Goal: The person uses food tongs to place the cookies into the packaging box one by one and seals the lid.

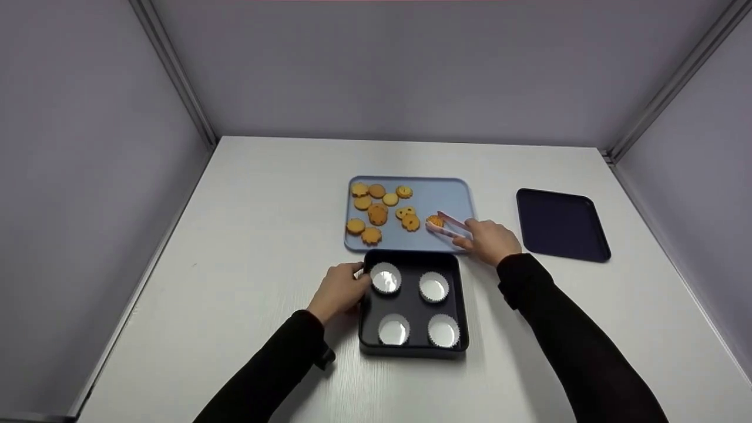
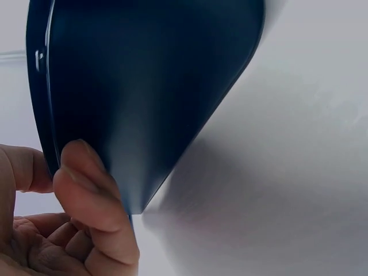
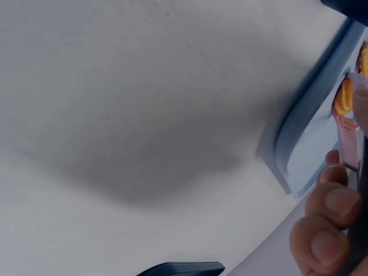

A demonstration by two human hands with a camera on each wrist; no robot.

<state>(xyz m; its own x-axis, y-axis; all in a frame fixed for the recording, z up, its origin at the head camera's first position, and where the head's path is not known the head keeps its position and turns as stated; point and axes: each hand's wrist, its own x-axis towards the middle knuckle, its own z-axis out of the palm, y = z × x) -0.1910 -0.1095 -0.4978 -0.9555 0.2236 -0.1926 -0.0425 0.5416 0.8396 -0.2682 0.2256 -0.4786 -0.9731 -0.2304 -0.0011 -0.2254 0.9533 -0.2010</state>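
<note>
My left hand (image 1: 341, 288) grips the left wall of a dark square box (image 1: 411, 351), thumb and fingers on either side of its rim in the left wrist view. Four-cornered in layout, white paper cups (image 1: 434, 287) stand inside the box. My right hand (image 1: 492, 239) holds pink tongs (image 1: 449, 226) over the light blue tray (image 1: 440, 197). Between the tips of the tongs is an orange ridged cookie (image 1: 435, 221); the right wrist view shows the tips on both sides of this cookie (image 3: 343, 96).
Several more cookies (image 1: 378, 214) of different shapes lie on the left and middle of the blue tray. A dark flat tray (image 1: 563, 224) lies at the right on the white table (image 1: 264, 194). Grey panels (image 1: 405, 76) enclose the table at the back and sides.
</note>
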